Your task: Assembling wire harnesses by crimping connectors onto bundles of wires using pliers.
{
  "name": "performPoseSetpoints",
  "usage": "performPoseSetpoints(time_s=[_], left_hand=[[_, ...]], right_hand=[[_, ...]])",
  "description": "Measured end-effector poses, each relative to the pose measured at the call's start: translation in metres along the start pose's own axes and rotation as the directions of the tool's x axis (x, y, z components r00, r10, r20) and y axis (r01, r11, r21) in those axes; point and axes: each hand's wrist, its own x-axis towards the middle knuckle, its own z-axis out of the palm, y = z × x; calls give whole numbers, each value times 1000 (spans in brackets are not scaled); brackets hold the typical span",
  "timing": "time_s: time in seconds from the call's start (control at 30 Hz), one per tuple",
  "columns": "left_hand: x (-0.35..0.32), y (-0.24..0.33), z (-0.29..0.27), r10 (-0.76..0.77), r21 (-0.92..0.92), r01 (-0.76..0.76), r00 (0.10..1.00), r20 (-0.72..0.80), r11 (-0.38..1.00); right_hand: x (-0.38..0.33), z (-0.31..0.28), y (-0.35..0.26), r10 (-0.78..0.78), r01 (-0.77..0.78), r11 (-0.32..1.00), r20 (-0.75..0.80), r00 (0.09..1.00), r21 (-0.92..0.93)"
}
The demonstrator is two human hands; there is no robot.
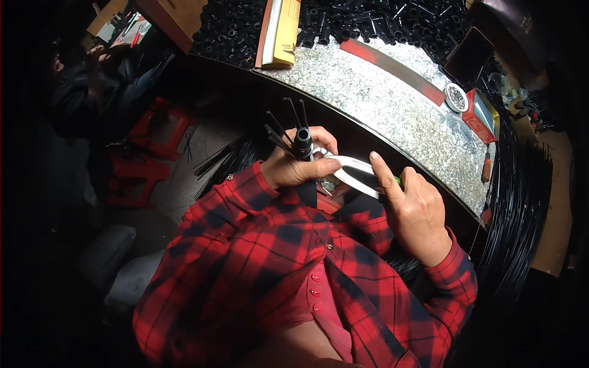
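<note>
- Gripping a black cylindrical hub (302, 143) in the left hand (294, 164), fingers curled tight round it; thin black rods (283, 126) fan up and left out of its top.
- Right hand (412, 207) closed on a white curved tool (354, 172), index finger laid straight along it; a bit of green shows at the fingers, can't tell what.
- Tool tip sits just beside the hub, between the two hands; contact point is hidden by the left thumb.
- Both hands are held near the person's chest, above the red-and-black plaid shirt (264, 257), just on the near side of the counter (392, 116) edge.
- Counter top is speckled grey with a red stripe (392, 66) running across it.
- Far side of counter: a heap of small black parts (368, 21), and a yellow-and-white box (282, 30) standing in it.
- Far right: a small round tin (456, 97) touching a red box (481, 115), with a dark phone (469, 55) beyond them.
- Right of counter: a large bundle of long black rods (521, 202).
- Far left: another person (92, 92) seated, with red crates (153, 147) on the floor nearby.
</note>
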Motion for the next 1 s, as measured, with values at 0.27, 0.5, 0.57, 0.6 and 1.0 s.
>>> performPoseSetpoints(time_s=[0.27, 0.5, 0.57, 0.6, 1.0], left_hand=[[1, -11, -14, 158, -246, -147, 987, 27, 958], [-2, -9, -27, 174, -422, -179, 983, -52, 888], [-2, -10, -27, 175, -428, -184, 983, -59, 885], [-2, -9, -27, 195, -402, -202, 979, -60, 893], [3, -8, -16, 193, -353, -168, 980, 37, 920]], right_hand=[[12, 1, 4, 21, -89, 905, 167, 986, 415], [14, 3, 0, 57, -147, 860, 196, 979, 488], [14, 4, -1, 56, -146, 865, 197, 979, 481], [16, 3, -2, 44, -129, 875, 190, 981, 467], [23, -12, 1, 3, -84, 915, 203, 979, 395]])
